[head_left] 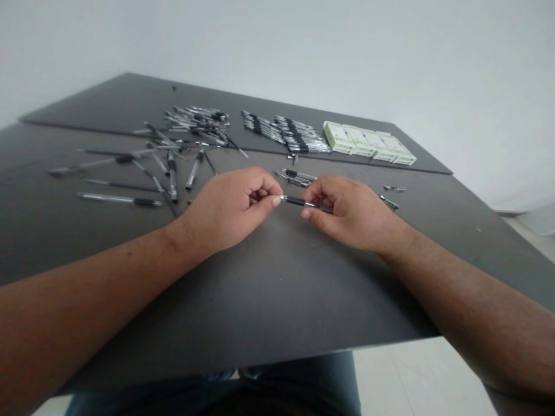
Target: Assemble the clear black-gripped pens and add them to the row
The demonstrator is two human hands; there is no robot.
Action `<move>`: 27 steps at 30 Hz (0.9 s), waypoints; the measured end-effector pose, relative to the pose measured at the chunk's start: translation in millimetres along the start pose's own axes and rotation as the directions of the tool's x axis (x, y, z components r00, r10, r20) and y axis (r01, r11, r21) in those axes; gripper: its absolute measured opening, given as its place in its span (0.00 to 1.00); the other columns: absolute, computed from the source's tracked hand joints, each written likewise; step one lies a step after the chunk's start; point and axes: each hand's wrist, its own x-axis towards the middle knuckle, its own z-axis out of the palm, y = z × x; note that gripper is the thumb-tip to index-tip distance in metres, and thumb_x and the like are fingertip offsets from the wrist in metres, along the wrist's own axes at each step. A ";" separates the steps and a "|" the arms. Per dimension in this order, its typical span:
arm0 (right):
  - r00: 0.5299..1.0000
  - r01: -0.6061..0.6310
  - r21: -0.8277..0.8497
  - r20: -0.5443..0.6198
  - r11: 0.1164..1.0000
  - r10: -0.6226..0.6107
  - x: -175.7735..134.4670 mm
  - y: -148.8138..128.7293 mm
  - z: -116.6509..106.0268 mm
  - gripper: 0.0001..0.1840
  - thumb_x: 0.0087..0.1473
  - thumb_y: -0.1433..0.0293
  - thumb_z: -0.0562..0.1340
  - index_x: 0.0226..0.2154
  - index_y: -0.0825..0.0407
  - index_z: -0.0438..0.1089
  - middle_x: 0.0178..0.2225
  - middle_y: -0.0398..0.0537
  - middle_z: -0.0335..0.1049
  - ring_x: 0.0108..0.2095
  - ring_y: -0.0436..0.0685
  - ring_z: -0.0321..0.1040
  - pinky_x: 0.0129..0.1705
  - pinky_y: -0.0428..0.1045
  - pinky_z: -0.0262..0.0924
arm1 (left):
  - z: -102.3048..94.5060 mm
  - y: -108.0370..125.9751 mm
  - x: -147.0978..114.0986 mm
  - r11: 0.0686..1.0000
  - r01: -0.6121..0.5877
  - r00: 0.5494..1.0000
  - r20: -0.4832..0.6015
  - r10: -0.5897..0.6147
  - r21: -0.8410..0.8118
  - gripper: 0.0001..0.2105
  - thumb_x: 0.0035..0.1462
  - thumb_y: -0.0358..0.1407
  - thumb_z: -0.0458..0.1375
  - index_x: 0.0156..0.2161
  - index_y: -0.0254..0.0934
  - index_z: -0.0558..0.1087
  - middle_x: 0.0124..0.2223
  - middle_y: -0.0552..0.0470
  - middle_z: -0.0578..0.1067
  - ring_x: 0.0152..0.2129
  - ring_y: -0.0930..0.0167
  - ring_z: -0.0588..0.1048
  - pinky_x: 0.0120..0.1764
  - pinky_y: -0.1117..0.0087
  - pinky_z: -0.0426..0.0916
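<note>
The pen [296, 201] is in front of you, above the near middle of the bench [281, 306], stretched level between your two hands, its black grip showing in the gap. Your left hand [232, 208] pinches its tip end between thumb and forefinger; your right hand [351, 212] has its fingers closed around the barrel. Just beyond your hands lies a small group of pens [299, 177], with small dark pieces [389, 202] to the right of your right hand. To the left, loose pens and refills [119, 200] lie scattered at various angles, and a heap of pens [195, 121] sits farther off. Right of that heap, on the far side, pens are laid side by side in rows [303, 137], next to green-and-white boxes [368, 143] at the far right.
</note>
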 end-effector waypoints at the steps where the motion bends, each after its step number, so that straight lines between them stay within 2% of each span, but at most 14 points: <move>1: 1.000 -0.010 0.001 -0.011 1.000 0.010 -0.1 -0.3 0.2 0.09 0.63 0.62 0.69 0.40 0.50 0.77 0.37 0.48 0.80 0.36 0.57 0.73 0.41 0.51 0.62 | 0.0 0.2 -0.1 1.000 0.002 1.000 -0.002 -0.002 0.002 0.06 0.67 0.37 0.63 0.42 0.40 0.82 0.38 0.52 0.85 0.34 0.67 0.82 0.43 0.68 0.75; 3: 1.000 0.002 -0.008 -0.009 1.000 -0.002 -0.2 -0.2 0.2 0.08 0.64 0.62 0.67 0.39 0.50 0.77 0.36 0.48 0.80 0.36 0.57 0.72 0.42 0.51 0.62 | -0.1 0.7 -0.2 1.000 0.007 1.000 -0.006 -0.007 0.002 0.06 0.67 0.37 0.63 0.43 0.40 0.82 0.38 0.52 0.85 0.35 0.67 0.82 0.44 0.67 0.76; 6: 0.998 0.056 -0.008 0.041 0.998 -0.055 -0.2 0.8 0.0 0.15 0.72 0.59 0.61 0.39 0.50 0.78 0.37 0.51 0.80 0.38 0.58 0.73 0.43 0.52 0.62 | -0.1 1.1 -0.1 1.000 0.021 1.000 -0.001 -0.021 -0.014 0.06 0.67 0.37 0.63 0.43 0.41 0.82 0.39 0.51 0.85 0.36 0.66 0.83 0.45 0.66 0.77; 8: 0.996 0.060 0.004 0.059 0.998 -0.060 -0.1 1.1 0.3 0.17 0.73 0.59 0.58 0.40 0.51 0.78 0.37 0.51 0.81 0.38 0.58 0.74 0.43 0.52 0.62 | -0.1 1.2 0.2 0.999 0.031 1.000 0.005 -0.030 -0.023 0.06 0.67 0.37 0.63 0.43 0.41 0.82 0.40 0.51 0.86 0.36 0.66 0.83 0.45 0.66 0.77; 13: 1.000 -0.006 0.018 0.013 1.000 0.006 0.4 1.1 0.4 0.10 0.65 0.61 0.67 0.39 0.50 0.77 0.36 0.48 0.80 0.37 0.57 0.73 0.42 0.51 0.62 | -0.4 0.7 0.4 1.000 0.015 1.000 0.001 -0.015 -0.024 0.05 0.66 0.37 0.63 0.42 0.40 0.82 0.39 0.51 0.85 0.35 0.66 0.82 0.44 0.66 0.77; 18: 0.996 0.040 0.029 0.077 0.999 -0.042 -0.1 1.2 -0.8 0.21 0.75 0.56 0.56 0.39 0.50 0.78 0.36 0.50 0.80 0.38 0.58 0.75 0.44 0.52 0.62 | 0.2 -0.7 -0.1 1.000 -0.005 1.000 -0.002 0.005 -0.030 0.05 0.66 0.37 0.63 0.42 0.40 0.82 0.39 0.51 0.85 0.35 0.67 0.82 0.44 0.67 0.76; 20: 0.998 0.010 0.053 0.062 0.999 -0.014 -0.4 1.0 -0.5 0.19 0.74 0.56 0.58 0.39 0.50 0.77 0.36 0.49 0.80 0.37 0.57 0.74 0.43 0.51 0.62 | 0.7 -1.3 -0.2 1.000 -0.010 1.000 -0.001 0.010 -0.026 0.06 0.66 0.37 0.63 0.42 0.40 0.82 0.39 0.51 0.85 0.35 0.67 0.82 0.44 0.67 0.76; 24: 1.000 -0.022 0.048 0.023 0.999 0.020 -0.1 1.2 0.3 0.10 0.65 0.60 0.67 0.39 0.50 0.77 0.36 0.47 0.80 0.36 0.56 0.73 0.41 0.50 0.62 | 0.8 -1.3 0.0 1.000 -0.012 1.000 0.003 0.012 -0.008 0.06 0.66 0.37 0.63 0.42 0.40 0.82 0.38 0.51 0.85 0.35 0.67 0.82 0.44 0.67 0.76; 27: 0.998 0.015 0.019 0.069 1.000 -0.016 0.8 1.5 -0.8 0.15 0.70 0.58 0.62 0.39 0.50 0.78 0.36 0.49 0.80 0.37 0.57 0.73 0.41 0.51 0.61 | 0.0 -0.7 0.4 1.000 -0.011 1.000 0.006 0.011 -0.004 0.06 0.66 0.37 0.62 0.42 0.40 0.82 0.39 0.51 0.85 0.35 0.67 0.82 0.45 0.66 0.76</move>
